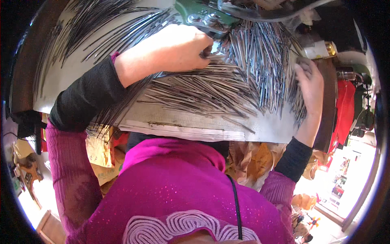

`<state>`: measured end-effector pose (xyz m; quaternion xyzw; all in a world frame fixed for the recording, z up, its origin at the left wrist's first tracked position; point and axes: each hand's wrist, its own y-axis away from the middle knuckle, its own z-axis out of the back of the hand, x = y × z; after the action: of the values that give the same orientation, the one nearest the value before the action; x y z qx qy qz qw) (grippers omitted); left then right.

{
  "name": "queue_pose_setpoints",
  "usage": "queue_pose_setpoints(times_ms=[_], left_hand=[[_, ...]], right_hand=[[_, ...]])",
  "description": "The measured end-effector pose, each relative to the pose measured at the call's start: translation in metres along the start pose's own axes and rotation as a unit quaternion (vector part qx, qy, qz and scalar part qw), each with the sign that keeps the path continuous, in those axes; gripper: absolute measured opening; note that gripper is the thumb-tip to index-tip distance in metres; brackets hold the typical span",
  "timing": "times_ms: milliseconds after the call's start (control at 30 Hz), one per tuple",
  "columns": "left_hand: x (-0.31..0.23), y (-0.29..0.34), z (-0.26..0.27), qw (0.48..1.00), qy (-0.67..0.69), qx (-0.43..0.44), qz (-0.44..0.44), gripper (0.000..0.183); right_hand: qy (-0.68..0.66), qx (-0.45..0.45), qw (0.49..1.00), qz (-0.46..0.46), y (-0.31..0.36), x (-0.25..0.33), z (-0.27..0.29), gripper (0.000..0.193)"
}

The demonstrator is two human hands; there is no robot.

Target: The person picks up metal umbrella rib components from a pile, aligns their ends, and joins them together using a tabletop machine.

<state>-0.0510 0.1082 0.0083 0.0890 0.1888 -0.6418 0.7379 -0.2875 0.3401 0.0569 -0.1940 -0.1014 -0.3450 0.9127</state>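
Thin dark metal rods lie in heaps over the pale work surface [122,110]. My left hand [189,48] is closed in front of a green metal machine [191,10] with bolts on it. Something dark shows at its curled fingers, but I cannot make out what it is. Below that hand a bundle of rods [199,89] spreads sideways. To its right a thick heap of greyer rods [262,61] points toward me. My right hand [310,83] is at the right side of this heap, fingers loosely bent and apart, with nothing visible in them.
Longer black rods [97,32] fan out at the far left. A bottle with a white label and gold cap [323,49] lies at the back right. Red cloth [344,105] hangs beyond the table's right edge. Brown paper [258,162] shows below the front edge.
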Motion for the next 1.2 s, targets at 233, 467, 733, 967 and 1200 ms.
queue_pose_setpoints(times_ms=[233,467,733,967,1200], left_hand=[[0.002,-0.003,0.004,0.995,0.077,0.059,0.028,0.024],[0.008,0.0,0.004,0.993,0.11,0.031,0.005,0.023],[0.009,-0.002,0.006,0.99,0.141,0.014,0.011,0.027],[0.026,-0.006,0.013,0.975,0.21,0.054,0.042,0.027],[0.044,-0.001,0.016,0.882,0.466,0.012,0.062,0.027]], right_hand=[[-0.055,0.171,0.978,0.109,0.003,0.075,-0.047,0.029],[0.026,0.174,0.98,0.092,-0.002,0.092,-0.066,0.03],[-0.195,0.209,0.958,0.024,-0.005,0.069,-0.076,0.016],[-0.233,0.187,0.954,0.024,0.003,0.092,-0.07,0.02],[-0.372,0.299,0.879,-0.001,0.005,0.111,-0.074,0.023]])
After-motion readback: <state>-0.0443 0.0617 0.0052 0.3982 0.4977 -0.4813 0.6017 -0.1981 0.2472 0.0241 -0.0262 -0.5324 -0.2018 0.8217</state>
